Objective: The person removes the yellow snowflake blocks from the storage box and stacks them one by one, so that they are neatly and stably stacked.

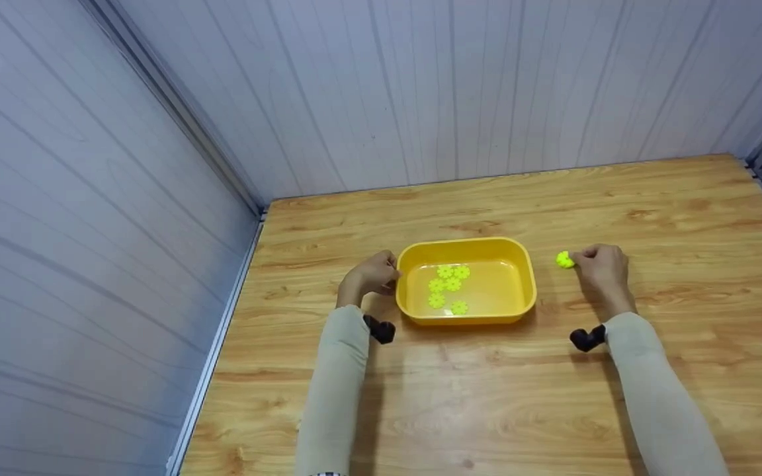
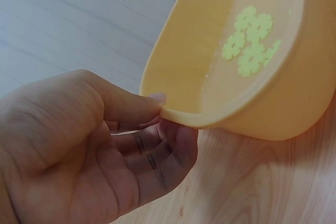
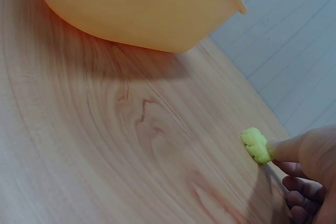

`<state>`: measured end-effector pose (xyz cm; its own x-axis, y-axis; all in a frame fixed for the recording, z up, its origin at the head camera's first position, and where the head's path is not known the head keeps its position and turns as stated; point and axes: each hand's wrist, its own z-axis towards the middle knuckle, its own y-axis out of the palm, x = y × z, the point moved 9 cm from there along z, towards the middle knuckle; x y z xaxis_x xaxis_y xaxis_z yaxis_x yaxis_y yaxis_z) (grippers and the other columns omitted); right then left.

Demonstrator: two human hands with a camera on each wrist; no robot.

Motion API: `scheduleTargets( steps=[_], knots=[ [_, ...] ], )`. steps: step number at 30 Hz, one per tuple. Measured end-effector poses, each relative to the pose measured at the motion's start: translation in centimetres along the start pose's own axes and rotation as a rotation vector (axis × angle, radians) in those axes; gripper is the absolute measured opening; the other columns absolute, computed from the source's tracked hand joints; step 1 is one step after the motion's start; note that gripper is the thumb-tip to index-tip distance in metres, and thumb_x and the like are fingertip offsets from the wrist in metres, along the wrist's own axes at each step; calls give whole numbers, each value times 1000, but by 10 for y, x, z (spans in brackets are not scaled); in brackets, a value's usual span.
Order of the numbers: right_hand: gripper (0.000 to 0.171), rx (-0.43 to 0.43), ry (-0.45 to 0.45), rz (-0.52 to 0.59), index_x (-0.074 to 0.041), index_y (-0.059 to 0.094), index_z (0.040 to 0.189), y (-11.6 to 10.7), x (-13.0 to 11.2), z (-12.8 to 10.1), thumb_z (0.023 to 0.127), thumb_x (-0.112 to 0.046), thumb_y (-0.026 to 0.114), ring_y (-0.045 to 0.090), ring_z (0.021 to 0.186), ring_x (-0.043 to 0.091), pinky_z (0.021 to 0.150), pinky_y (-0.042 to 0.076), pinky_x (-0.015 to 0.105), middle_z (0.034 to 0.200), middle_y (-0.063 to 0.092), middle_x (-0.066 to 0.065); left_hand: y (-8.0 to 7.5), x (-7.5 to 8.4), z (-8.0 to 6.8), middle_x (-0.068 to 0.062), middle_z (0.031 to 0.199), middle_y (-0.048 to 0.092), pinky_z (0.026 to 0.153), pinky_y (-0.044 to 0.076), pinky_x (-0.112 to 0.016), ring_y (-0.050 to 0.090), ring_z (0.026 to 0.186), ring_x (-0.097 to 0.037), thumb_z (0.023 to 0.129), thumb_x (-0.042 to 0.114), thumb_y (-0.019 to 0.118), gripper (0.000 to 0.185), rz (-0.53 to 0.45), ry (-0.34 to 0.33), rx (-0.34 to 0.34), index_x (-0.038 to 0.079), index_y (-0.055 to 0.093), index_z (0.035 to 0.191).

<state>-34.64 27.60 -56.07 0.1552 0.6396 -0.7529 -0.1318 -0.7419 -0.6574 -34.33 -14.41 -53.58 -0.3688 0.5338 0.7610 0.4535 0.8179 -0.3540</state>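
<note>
From my remote station I saw the yellow tray [image 1: 525, 268] standing on the wooden table [image 1: 652, 198], its long axis running left to right, with five green flower-shaped pieces [image 1: 448, 285] lying flat on its floor, clustered toward the left half. My right hand [image 1: 602, 268] rested on the table to the right of the tray, apart from it, pinching one more green piece [image 1: 564, 260] at the fingertips; the wrist view showed that piece [image 3: 255, 145] held just above the wood at the end of a finger. The tray therefore lay directly to the left of the held piece, and the right hand was the nearer one to its right wall. My left hand [image 1: 373, 274] gripped the tray's left rim, thumb [image 2: 123, 103] on top of the lip and fingers [image 2: 163, 153] curled beneath it. Both forearms ran from the near edge toward the far wall, roughly parallel.
</note>
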Motion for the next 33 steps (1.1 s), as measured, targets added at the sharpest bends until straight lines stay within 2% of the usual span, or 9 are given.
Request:
scheduleTargets(
  steps=[4,9,13,18,26,33],
  knots=[
    [38,-5,17,7,1,65,102,0,1,0,92,-34,54,57,90,33,78,47,46,102,62,20,0,0,0,-8,93,45,71,51,-34,50,78,-19,92,6,48,12,9,2,2,4,41,101],
    [38,25,-21,10,3,63,103,-5,-6,0,92,-32,54,56,90,34,77,45,46,100,60,21,0,2,0,-8,90,45,72,52,-35,50,78,-19,93,5,48,10,9,5,0,5,40,99],
    [42,32,-53,7,4,61,104,-7,-16,2,91,-35,53,55,88,33,73,44,41,99,59,21,-1,2,0,-9,91,46,73,51,-36,50,78,-19,92,5,49,10,16,2,2,5,41,99],
    [49,36,-72,28,3,60,106,-8,-31,2,90,-42,53,53,88,30,68,42,35,100,58,20,-1,2,0,-8,92,46,72,52,-34,51,78,-19,92,6,49,11,28,-1,1,5,42,100],
    [43,44,-147,85,2,58,106,-6,-64,-6,90,-38,55,47,91,29,73,39,40,105,51,18,0,1,-1,-8,90,44,70,50,-34,49,76,-19,92,6,49,13,-2,-8,-16,5,39,100],
    [51,22,-175,80,-1,57,108,2,-88,-11,88,-48,54,43,92,28,74,36,39,107,48,17,-1,0,0,-8,91,44,70,50,-33,49,78,-18,92,6,49,12,19,-2,-11,6,40,100]
  ],
)
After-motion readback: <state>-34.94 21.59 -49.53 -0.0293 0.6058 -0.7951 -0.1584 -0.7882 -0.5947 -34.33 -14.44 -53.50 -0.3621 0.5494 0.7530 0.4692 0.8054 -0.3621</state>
